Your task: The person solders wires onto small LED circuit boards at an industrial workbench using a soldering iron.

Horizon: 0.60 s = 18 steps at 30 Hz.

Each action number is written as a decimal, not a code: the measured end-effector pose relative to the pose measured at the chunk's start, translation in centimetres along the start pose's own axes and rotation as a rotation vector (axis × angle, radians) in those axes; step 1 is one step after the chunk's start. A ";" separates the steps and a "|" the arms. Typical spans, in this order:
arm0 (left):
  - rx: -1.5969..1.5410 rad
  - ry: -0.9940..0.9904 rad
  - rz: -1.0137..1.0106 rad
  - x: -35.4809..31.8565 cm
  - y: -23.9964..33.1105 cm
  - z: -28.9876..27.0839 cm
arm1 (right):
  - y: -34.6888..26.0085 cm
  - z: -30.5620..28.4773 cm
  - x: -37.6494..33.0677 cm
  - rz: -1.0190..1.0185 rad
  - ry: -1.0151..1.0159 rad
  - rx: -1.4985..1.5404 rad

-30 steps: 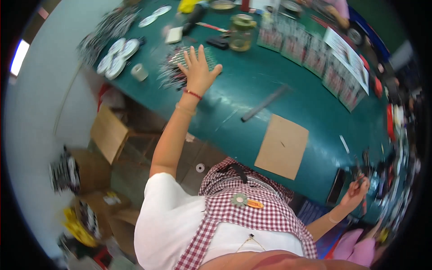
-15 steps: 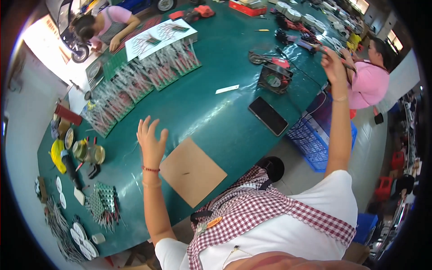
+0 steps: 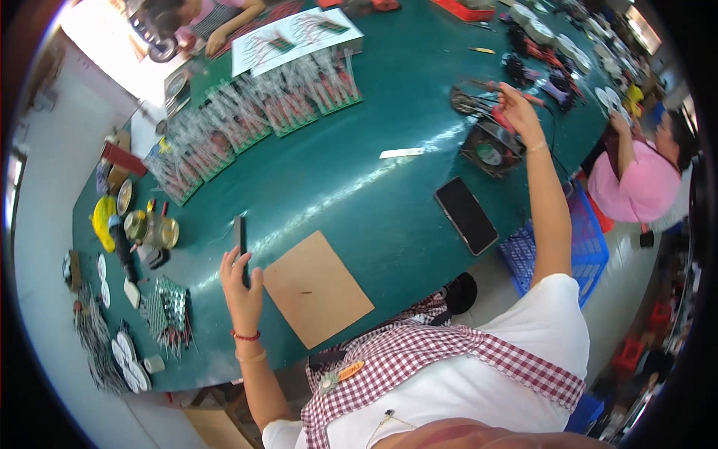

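Observation:
Raised over the table's right side, my right hand [image 3: 521, 118] is closed round a soldering iron [image 3: 532, 98] with a reddish handle. Its tip end points left at a small metal iron stand [image 3: 464, 102]; whether they touch I cannot tell. Just below the hand stands a black square fan [image 3: 488, 152]. My left hand [image 3: 241, 292] has its fingers apart and holds nothing I can see. Right behind those fingers a dark flat bar [image 3: 238, 233] lies on the table, partly hidden by them. Beside this hand lies a brown cardboard sheet [image 3: 318, 288] with a small dark mark.
A phone [image 3: 467, 215] and a white strip [image 3: 402, 153] lie on the green table [image 3: 359, 194]. Rows of wired circuit boards [image 3: 254, 112] stand at the far left, near a white box [image 3: 295, 45]. A blue basket [image 3: 591, 247] is beyond the right edge. Two people work nearby.
My right hand has brought the soldering iron leftward to the stand. My left hand has drawn back toward me, uncovering the dark bar. The view has shifted, too.

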<state>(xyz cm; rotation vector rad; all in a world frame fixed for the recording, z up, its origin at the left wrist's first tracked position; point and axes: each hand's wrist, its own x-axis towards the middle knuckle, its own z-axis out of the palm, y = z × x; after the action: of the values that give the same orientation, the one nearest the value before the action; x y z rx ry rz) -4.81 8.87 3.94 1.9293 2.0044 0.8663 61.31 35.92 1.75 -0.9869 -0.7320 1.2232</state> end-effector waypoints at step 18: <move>0.264 -0.386 0.110 -2.6 8.6 9.0 | 5.6 26.0 -7.7 -0.331 -0.116 -1.281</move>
<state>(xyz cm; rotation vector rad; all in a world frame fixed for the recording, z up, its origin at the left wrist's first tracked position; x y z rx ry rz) 7.55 8.31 0.87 2.1610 1.8636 0.2255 34.39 34.23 7.91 -1.7056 -1.7765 0.4105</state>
